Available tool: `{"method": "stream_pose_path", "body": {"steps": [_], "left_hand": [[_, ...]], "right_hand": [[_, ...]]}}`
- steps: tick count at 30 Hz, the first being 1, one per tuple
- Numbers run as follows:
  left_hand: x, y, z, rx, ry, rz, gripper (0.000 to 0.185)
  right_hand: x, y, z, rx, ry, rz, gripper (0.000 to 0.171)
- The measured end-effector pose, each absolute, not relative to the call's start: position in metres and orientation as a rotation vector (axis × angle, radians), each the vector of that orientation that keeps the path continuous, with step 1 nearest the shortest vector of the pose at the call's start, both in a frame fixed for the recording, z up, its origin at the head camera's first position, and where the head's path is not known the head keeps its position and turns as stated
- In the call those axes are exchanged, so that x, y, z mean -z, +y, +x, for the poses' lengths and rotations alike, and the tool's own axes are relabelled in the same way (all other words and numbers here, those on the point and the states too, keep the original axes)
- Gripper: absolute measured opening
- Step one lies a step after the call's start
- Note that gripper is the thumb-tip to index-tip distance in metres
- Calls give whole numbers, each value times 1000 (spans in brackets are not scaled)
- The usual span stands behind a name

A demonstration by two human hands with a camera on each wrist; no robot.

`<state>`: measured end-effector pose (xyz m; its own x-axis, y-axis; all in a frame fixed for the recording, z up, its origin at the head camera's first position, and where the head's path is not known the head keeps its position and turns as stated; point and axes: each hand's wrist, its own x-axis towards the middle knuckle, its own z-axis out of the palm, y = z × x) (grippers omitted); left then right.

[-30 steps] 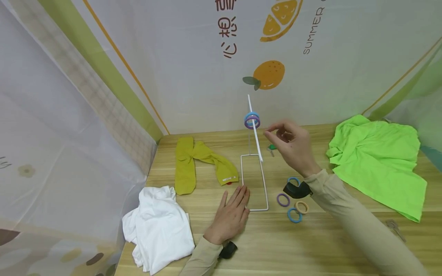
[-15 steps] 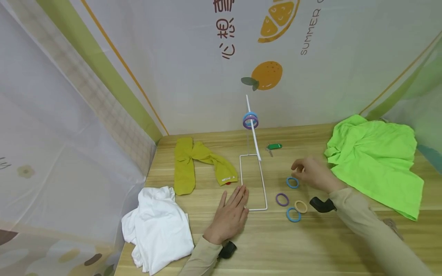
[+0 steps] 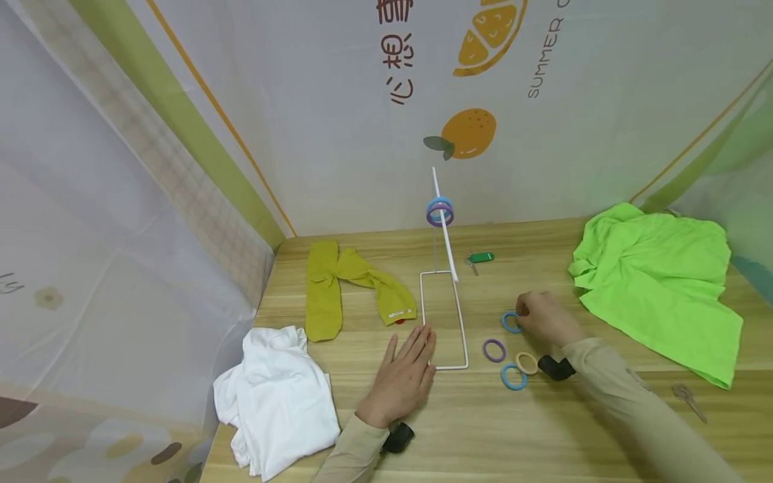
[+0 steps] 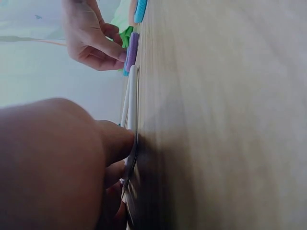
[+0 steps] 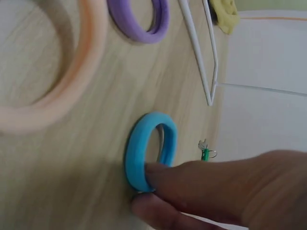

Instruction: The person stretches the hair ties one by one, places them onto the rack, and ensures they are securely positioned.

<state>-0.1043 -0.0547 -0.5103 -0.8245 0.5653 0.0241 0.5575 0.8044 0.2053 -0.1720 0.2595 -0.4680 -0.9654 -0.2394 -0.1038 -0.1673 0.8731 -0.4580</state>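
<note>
Blue ring (image 5: 138, 155), right of centre, head view: light, I judge, softly springy; best taken by its rim. Right hand (image 3: 548, 319): pinching that rim, though I see the fingertips poorly. Left hand (image 3: 401, 382), lower centre: fingers straight, touching white stand (image 3: 461, 322).

Left hand (image 3: 398, 384) palm-down, right fingers (image 5: 184, 184) pinched
</note>
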Motion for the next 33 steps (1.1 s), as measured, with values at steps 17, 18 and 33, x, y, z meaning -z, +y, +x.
{"method": "stream_pose_path", "body": {"steps": [17,18,33], "left_hand": [[510,-55,-104,-299,2963,928,54],[510,-55,-104,-298,2964,929,54],[511,-55,-104,-327,2946,916,55]], "right_hand": [[463,256,-172,805,2906,-362,9],[461,255,-171,820,2915,-376,9],[386,211,-145,1473,3071,-932,19]]}}
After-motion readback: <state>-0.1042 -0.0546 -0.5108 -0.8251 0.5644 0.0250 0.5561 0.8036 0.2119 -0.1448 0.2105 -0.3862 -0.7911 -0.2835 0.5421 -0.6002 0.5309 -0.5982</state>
